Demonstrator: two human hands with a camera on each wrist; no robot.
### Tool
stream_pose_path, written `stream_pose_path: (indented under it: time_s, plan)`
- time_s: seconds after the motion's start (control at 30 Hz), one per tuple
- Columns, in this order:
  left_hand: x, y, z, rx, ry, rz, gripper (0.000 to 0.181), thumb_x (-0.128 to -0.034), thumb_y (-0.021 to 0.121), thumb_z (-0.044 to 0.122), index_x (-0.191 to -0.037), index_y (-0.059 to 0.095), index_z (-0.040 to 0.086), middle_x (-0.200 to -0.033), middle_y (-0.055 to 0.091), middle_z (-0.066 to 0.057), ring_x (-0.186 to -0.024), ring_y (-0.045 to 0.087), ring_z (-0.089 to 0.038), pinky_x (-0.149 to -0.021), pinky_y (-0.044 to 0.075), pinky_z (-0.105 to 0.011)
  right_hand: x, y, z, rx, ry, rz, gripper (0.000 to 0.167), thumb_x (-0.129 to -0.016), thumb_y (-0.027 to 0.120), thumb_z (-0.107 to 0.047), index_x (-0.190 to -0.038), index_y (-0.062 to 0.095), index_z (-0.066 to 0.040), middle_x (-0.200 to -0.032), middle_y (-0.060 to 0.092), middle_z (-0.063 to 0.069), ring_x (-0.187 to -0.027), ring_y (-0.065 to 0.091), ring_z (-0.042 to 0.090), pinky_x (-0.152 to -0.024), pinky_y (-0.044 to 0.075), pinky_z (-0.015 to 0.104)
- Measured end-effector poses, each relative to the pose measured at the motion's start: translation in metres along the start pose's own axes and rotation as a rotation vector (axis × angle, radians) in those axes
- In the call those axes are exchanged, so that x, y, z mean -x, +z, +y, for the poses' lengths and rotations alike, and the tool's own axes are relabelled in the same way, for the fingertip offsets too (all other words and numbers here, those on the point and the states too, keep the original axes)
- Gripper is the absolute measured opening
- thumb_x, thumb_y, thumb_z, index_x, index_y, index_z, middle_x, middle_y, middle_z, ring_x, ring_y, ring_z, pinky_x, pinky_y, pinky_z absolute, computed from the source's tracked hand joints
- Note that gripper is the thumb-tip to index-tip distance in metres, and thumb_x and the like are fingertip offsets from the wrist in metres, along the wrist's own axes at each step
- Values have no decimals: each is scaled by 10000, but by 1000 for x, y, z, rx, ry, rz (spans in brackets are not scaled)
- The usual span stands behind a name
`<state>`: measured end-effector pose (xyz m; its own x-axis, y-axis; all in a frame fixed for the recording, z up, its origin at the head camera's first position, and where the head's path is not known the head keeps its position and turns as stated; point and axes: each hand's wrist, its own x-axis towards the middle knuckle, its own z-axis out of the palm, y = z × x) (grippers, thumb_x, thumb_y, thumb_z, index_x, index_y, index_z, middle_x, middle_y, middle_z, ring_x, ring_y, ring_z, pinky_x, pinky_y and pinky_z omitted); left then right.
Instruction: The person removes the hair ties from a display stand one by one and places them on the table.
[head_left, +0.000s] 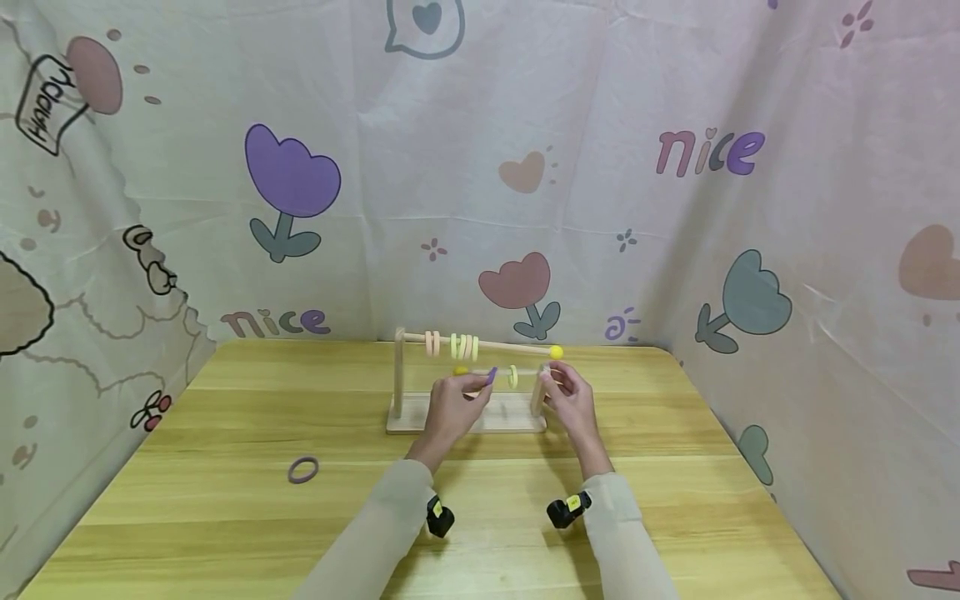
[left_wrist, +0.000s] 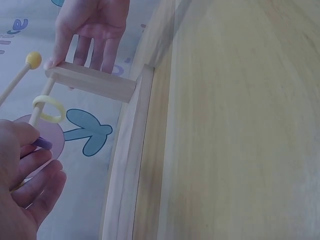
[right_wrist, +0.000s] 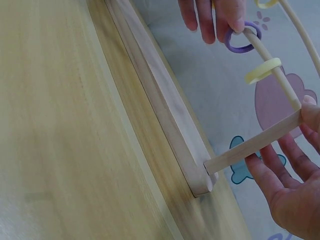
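Observation:
A wooden rack [head_left: 398, 375] with two horizontal rods stands toward the back of the table. Between thumb and fingers my left hand [head_left: 454, 410] pinches a purple ring [right_wrist: 229, 42], which sits around the lower rod [right_wrist: 272, 70] near its free end. On that same rod, closer to the post, hangs a pale yellow ring [right_wrist: 263, 71]. My right hand [head_left: 573, 403] grips the top of the short right post [left_wrist: 95, 81]. Several pink and pale green rings [head_left: 464, 347] hang on the upper rod [head_left: 502, 344], which ends in a yellow ball [head_left: 556, 352].
A loose purple ring [head_left: 303, 470] lies on the wooden table [head_left: 187, 517], left of my left forearm. Behind the table hangs a printed cloth [head_left: 420, 167]. The rack's base [head_left: 465, 425] rests flat on the tabletop.

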<state>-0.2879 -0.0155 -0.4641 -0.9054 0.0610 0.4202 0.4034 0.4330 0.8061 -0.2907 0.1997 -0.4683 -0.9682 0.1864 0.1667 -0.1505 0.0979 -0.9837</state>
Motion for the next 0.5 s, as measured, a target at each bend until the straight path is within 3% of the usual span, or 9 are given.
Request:
stream_pose_path:
  time_s: [0.5]
  plan:
    - [1, -10, -7, -11, -2, 23, 170, -943, 746, 126, -1066, 798, 21, -990, 811, -113, -848, 794, -218, -693, 632, -267, -1, 0, -1, -3, 16, -11, 368, -1030, 639, -150, -1375, 594, -32, -1331, 633, 240, -1121, 653, 244, -982, 594, 481]
